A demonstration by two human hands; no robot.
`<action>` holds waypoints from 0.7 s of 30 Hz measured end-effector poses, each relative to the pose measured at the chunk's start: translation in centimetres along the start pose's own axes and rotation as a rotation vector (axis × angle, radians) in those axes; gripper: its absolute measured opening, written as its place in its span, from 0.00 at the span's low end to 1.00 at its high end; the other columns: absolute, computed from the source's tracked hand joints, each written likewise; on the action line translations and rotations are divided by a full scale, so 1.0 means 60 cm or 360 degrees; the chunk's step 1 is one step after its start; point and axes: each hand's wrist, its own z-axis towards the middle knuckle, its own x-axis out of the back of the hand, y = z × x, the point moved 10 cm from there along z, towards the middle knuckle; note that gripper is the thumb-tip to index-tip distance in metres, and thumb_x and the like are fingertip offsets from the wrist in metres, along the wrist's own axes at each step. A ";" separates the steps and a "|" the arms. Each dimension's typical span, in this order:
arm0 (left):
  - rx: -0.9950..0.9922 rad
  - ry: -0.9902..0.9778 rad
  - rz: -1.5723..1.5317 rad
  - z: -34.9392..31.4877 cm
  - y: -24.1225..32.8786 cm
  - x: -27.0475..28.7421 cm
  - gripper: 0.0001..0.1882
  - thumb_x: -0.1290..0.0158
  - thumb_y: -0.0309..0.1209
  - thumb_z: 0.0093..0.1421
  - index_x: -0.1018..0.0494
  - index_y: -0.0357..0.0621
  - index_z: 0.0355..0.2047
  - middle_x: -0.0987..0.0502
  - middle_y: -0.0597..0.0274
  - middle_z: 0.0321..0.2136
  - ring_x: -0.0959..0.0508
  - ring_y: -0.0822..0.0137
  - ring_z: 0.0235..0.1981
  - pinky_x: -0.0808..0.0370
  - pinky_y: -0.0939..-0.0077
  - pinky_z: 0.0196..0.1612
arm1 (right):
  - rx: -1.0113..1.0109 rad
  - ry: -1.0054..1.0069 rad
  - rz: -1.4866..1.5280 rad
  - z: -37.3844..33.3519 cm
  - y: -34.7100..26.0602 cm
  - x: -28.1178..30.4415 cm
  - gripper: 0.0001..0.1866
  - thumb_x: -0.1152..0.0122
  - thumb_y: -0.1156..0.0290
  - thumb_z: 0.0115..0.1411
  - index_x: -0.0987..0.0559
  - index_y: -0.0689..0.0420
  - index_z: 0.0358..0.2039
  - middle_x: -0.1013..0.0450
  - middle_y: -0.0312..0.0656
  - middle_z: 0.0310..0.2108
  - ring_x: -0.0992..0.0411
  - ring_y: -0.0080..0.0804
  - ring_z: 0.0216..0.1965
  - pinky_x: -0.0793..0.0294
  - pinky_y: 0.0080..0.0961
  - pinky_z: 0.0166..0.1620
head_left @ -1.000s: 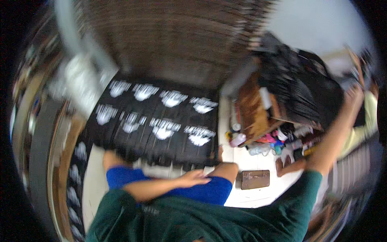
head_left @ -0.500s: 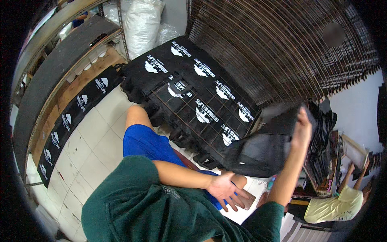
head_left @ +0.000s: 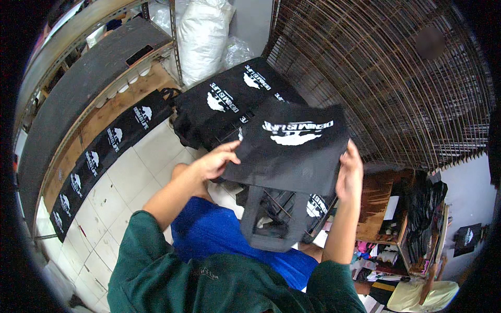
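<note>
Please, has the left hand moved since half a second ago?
Yes: judged against the white sack, the left hand moved leftward and up the picture, toward it.

Held black bag, 2 o'clock: white lettering, white emblem
Stacked bags, 11 o'clock: same print
Bag row, 9 o'clock: same
Green shirt, 7 o'clock: faint lettering
</note>
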 end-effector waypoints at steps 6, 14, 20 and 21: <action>-0.0216 0.0400 0.1101 0.129 0.067 0.201 0.21 0.50 0.18 0.49 0.30 0.38 0.45 0.25 0.61 0.40 0.26 0.68 0.42 0.32 0.75 0.47 | -0.0490 0.0642 -0.0386 -0.031 0.366 0.152 0.23 0.47 0.77 0.52 0.36 0.53 0.49 0.39 0.28 0.23 0.40 0.13 0.20 0.41 0.11 0.17; -0.0170 0.1052 0.1983 0.215 -0.001 0.422 0.20 0.44 0.27 0.49 0.28 0.44 0.45 0.25 0.51 0.40 0.25 0.56 0.41 0.29 0.67 0.46 | -0.1070 0.0912 -0.0387 -0.022 0.739 0.181 0.28 0.49 0.82 0.52 0.41 0.51 0.54 0.35 0.34 0.28 0.37 0.21 0.24 0.27 0.24 0.25; -0.0017 0.1064 0.1968 0.224 -0.016 0.455 0.19 0.45 0.27 0.50 0.28 0.48 0.44 0.25 0.53 0.40 0.27 0.56 0.44 0.31 0.66 0.48 | -0.1172 0.0927 -0.0471 -0.023 0.770 0.180 0.26 0.51 0.83 0.54 0.40 0.51 0.53 0.35 0.38 0.34 0.34 0.26 0.29 0.25 0.27 0.29; 0.0004 0.1047 0.1949 0.224 -0.021 0.459 0.19 0.44 0.27 0.50 0.28 0.47 0.44 0.25 0.53 0.40 0.26 0.55 0.44 0.31 0.66 0.48 | -0.1168 0.0926 -0.0508 -0.024 0.767 0.179 0.26 0.51 0.83 0.54 0.40 0.51 0.53 0.35 0.39 0.35 0.33 0.27 0.30 0.24 0.27 0.29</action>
